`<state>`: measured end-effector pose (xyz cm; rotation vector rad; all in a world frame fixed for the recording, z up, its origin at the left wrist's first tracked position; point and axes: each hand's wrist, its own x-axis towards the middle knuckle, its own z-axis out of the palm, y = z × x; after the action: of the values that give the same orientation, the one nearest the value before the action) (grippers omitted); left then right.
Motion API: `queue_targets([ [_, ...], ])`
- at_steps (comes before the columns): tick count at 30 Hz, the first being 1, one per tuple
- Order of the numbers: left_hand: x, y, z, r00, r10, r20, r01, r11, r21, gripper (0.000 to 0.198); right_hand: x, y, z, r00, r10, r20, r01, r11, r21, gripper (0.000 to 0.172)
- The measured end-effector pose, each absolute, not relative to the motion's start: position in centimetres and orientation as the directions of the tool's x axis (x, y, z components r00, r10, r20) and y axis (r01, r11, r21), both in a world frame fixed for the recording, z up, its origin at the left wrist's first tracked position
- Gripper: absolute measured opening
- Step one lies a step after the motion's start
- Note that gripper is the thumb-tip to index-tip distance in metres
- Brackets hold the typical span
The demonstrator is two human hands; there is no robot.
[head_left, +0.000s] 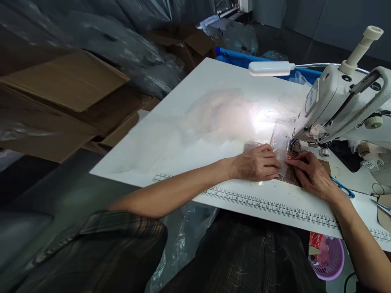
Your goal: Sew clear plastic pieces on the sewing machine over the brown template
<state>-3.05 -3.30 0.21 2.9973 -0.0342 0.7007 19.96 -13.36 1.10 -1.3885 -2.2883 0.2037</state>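
Observation:
A thin, see-through white piece (280, 152) with small red marks lies beside the needle area of the sewing machine (328, 99). I cannot tell whether it is fabric or plastic film. My left hand (258, 163) presses on its left side, fingers together and curled. From the right, my right hand (314, 176) pinches its edge between thumb and forefinger, close to the presser foot (295, 145). Under both hands is a flat brown sheet (290, 174). The fingertips partly cover the layers there.
A ruler strip (244, 200) runs along the front of the white table (171, 134). Blue-handled scissors (343, 188) lie by my right wrist. A lamp (270, 68) lights the work. Cardboard boxes (67, 81) stand left, and a purple basket (334, 260) is below.

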Motion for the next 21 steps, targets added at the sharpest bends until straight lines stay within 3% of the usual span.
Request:
queue_targets([
  [4, -3.0, -3.3, 0.0, 0.875, -0.028, 0.483, -0.048, -0.998, 0.028, 0.022, 19.6, -13.5, 1.0, -0.369, 0.877, 0.309, 0.815, 0.465, -0.346, 0.032],
  [11, -3.1, -3.3, -0.1, 0.869, -0.029, 0.494, -0.038, -0.999, 0.009, 0.021, 19.9, -14.7, 1.2, -0.304, 0.923, 0.236, 0.776, 0.384, -0.501, 0.035],
  [21, -3.1, -3.4, -0.1, 0.893, 0.010, 0.451, -0.018, -0.998, 0.058, 0.023, 20.0, -14.8, 0.7, -0.412, 0.863, 0.293, 0.790, 0.498, -0.357, 0.036],
])
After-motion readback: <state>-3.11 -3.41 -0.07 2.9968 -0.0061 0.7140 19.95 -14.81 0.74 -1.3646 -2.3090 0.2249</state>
